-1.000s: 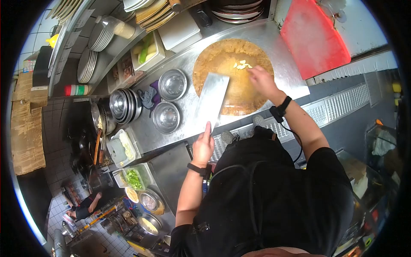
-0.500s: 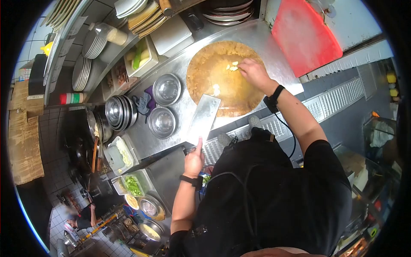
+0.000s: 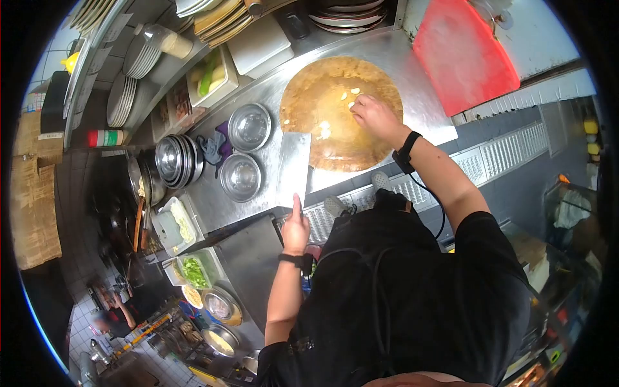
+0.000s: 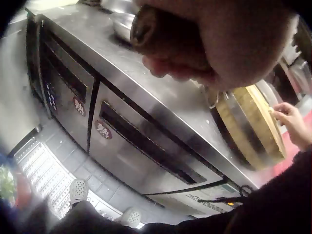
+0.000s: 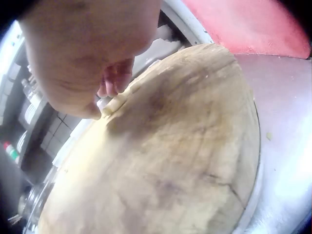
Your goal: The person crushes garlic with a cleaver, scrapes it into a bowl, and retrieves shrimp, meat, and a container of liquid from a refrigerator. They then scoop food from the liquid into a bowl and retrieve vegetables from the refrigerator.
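My left hand (image 3: 296,232) grips a cleaver (image 3: 293,164) by its handle, index finger laid forward along the broad blade. The blade slants beside the near left edge of the round wooden chopping block (image 3: 335,151). In the left wrist view, the butt of the cleaver's brown handle (image 4: 145,30) juts out of the fist. My right hand (image 3: 377,119) is over the block, thumb and fingertips pinching a pale garlic clove (image 5: 116,104) at the wood. Other cloves (image 3: 354,91) lie just beyond those fingers, and a single pale piece (image 3: 287,121) lies by the block's left edge.
Two steel bowls (image 3: 249,127) stand left of the block, beside stacked bowls (image 3: 171,161) and a crumpled cloth (image 3: 211,148). A red board (image 3: 464,58) leans at the right. Tubs of vegetables (image 3: 213,80) line the back. Another person (image 3: 122,316) is at far left.
The cleaver has drawn left off the block and turned more lengthwise. My right hand has moved slightly nearer me, and the clustered cloves are now spread out, one at the block's left edge.
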Motion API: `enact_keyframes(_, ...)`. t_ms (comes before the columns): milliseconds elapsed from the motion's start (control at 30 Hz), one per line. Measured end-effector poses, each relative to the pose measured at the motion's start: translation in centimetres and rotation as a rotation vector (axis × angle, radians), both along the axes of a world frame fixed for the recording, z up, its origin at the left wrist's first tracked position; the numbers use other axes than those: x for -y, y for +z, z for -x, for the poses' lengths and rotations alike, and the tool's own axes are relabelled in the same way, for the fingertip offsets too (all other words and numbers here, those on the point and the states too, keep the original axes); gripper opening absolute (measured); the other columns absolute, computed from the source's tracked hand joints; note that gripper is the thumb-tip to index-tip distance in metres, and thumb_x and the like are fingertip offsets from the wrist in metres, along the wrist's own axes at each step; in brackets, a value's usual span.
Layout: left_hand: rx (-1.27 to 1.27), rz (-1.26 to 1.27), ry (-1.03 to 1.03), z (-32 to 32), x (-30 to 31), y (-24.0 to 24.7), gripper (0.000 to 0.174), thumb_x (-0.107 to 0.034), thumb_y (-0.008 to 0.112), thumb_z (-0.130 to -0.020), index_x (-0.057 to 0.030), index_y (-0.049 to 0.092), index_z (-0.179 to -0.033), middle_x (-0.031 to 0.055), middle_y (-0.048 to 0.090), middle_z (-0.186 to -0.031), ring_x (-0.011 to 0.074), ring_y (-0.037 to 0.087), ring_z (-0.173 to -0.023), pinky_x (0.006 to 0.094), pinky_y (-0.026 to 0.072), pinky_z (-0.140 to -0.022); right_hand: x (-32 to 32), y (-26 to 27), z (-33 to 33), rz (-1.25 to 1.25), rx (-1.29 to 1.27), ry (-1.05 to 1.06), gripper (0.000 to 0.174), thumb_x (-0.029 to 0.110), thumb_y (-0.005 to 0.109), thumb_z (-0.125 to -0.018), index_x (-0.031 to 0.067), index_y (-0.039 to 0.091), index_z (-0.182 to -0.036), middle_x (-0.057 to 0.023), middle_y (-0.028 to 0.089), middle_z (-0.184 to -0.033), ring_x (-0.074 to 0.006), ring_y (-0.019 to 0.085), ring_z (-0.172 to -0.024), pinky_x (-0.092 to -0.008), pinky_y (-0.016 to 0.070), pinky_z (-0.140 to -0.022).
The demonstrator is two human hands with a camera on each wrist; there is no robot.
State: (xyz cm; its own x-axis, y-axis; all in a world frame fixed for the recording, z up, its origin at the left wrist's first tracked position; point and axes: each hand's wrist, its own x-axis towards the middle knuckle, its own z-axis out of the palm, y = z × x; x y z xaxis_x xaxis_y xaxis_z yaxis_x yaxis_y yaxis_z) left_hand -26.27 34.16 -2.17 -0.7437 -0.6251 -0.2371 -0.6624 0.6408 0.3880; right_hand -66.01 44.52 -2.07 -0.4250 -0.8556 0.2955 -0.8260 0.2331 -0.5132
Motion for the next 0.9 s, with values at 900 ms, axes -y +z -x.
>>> enact_keyframes(900,-0.447,0.111,-0.281,12.9,-4.0,9.0,0.077,0.002,0.063,-0.082,-0.0113,0.035,-0.152,0.0144,0.065,-0.088,0.0333,0.065,-0.070,0.0420,0.0549,-0.065,-11.4,0.9,0.9,0.235,0.038,-0.413,0.038,-0.002,0.063,-0.082,0.0023,0.062,-0.120,-0.0169,0.062,-0.117,-0.0362,0.058,-0.110,-0.0418,0.0487,-0.095)
